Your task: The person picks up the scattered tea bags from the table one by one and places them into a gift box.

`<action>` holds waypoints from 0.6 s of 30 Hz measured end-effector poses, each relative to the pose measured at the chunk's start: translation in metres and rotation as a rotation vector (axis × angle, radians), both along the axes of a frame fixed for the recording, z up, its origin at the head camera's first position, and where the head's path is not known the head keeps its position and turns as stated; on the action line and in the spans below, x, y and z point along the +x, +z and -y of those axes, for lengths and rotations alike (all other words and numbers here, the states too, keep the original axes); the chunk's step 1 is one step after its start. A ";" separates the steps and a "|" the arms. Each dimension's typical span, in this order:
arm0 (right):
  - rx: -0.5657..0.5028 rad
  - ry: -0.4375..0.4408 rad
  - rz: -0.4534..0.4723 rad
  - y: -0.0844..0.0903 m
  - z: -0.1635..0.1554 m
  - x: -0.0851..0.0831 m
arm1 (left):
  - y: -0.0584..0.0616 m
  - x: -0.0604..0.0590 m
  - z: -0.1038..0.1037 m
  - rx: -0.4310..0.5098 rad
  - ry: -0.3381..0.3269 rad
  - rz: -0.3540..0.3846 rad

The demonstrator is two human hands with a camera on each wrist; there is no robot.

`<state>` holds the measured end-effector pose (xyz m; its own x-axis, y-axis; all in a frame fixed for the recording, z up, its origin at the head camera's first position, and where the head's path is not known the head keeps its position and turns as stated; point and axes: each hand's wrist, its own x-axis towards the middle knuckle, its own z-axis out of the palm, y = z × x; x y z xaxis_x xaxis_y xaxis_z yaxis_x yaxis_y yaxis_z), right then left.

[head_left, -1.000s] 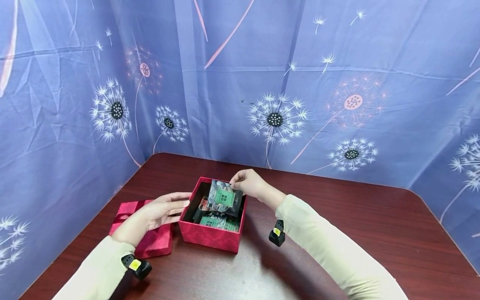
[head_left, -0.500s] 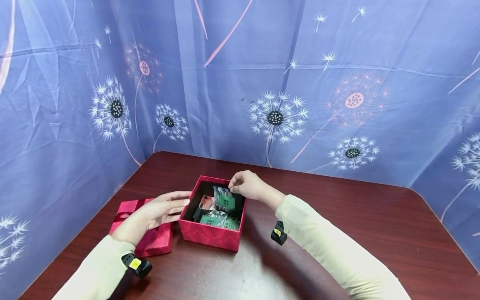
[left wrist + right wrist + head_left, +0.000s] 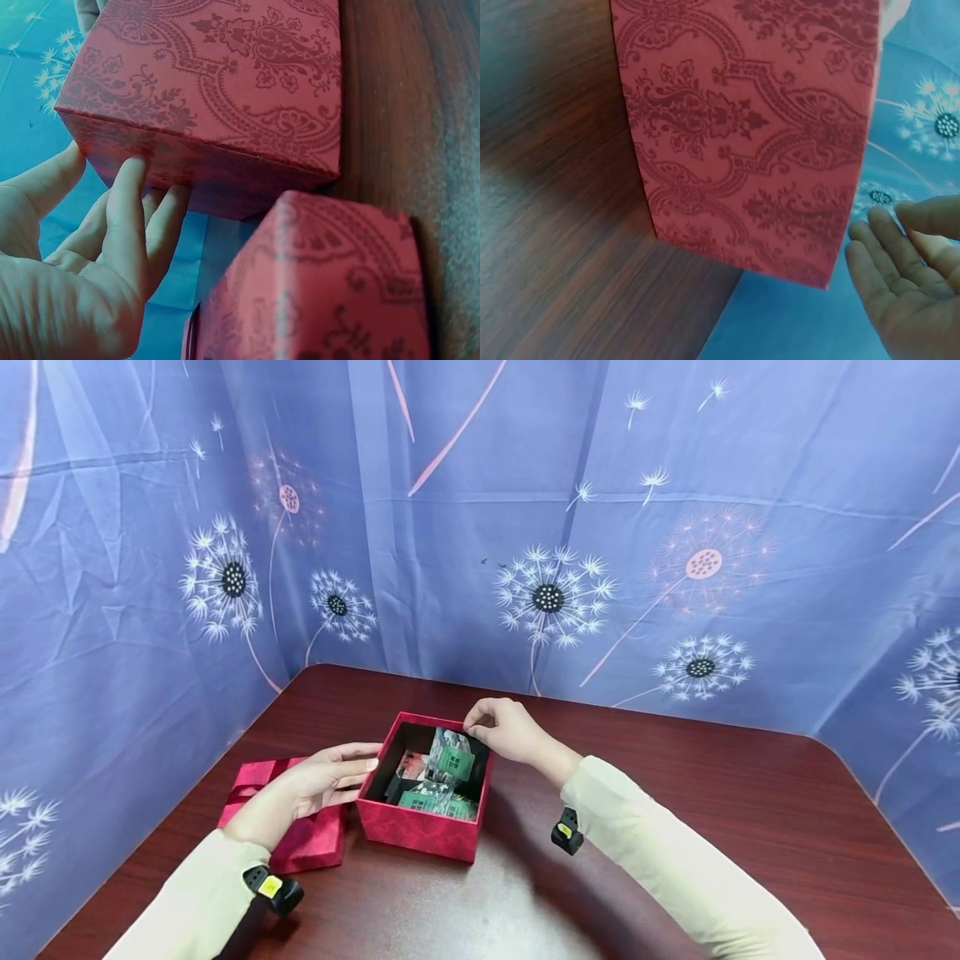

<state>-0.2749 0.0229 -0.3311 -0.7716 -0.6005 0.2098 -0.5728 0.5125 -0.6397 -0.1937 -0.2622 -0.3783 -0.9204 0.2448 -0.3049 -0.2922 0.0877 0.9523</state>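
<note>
The red patterned box (image 3: 420, 831) stands uncovered on the table, with several green-labelled packets (image 3: 427, 797) inside. One packet (image 3: 453, 762) leans at the box's back right, its upper corner close to my right fingertips. My right hand (image 3: 510, 731) is over the back right corner of the box; in the right wrist view its fingers (image 3: 891, 251) are loosely bent beside the box wall, with nothing seen between them. My left hand (image 3: 318, 781) rests extended fingertips against the box's left side, as the left wrist view shows up close (image 3: 127, 232).
A red lid (image 3: 311, 843) with a dark red ribbon lies left of the box, partly under my left forearm. Dark wood table (image 3: 675, 793) spreads to the right. A blue dandelion-print curtain (image 3: 465, 543) encloses the back and sides.
The green-labelled packet has sunk lower into the box and now leans at its back right. My right hand has shifted slightly right. The left hand stays against the box.
</note>
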 end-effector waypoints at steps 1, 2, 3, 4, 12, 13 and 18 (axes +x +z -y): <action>-0.018 -0.009 -0.003 0.000 -0.003 0.001 | 0.000 0.000 0.000 -0.001 -0.004 -0.004; -0.036 -0.019 -0.003 0.000 -0.006 0.002 | 0.000 0.000 0.000 -0.001 -0.006 -0.004; -0.053 -0.029 -0.005 0.000 -0.009 0.004 | 0.000 0.000 0.000 -0.001 -0.006 -0.005; -0.069 -0.033 -0.013 0.000 -0.013 0.005 | 0.000 0.001 0.000 0.000 -0.005 -0.006; -0.199 -0.099 -0.041 -0.013 -0.049 0.017 | 0.001 0.002 -0.001 0.003 -0.001 -0.014; -0.210 -0.112 -0.036 -0.016 -0.054 0.018 | 0.001 0.003 -0.001 0.003 -0.001 -0.014; -0.254 -0.154 0.001 -0.027 -0.075 0.026 | 0.002 0.004 -0.003 -0.010 0.003 -0.024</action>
<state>-0.2494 0.0983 -0.3577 -0.8499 -0.4047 0.3376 -0.5000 0.4169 -0.7591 -0.1898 -0.2594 -0.3766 -0.9283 0.2389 -0.2848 -0.2693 0.0960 0.9583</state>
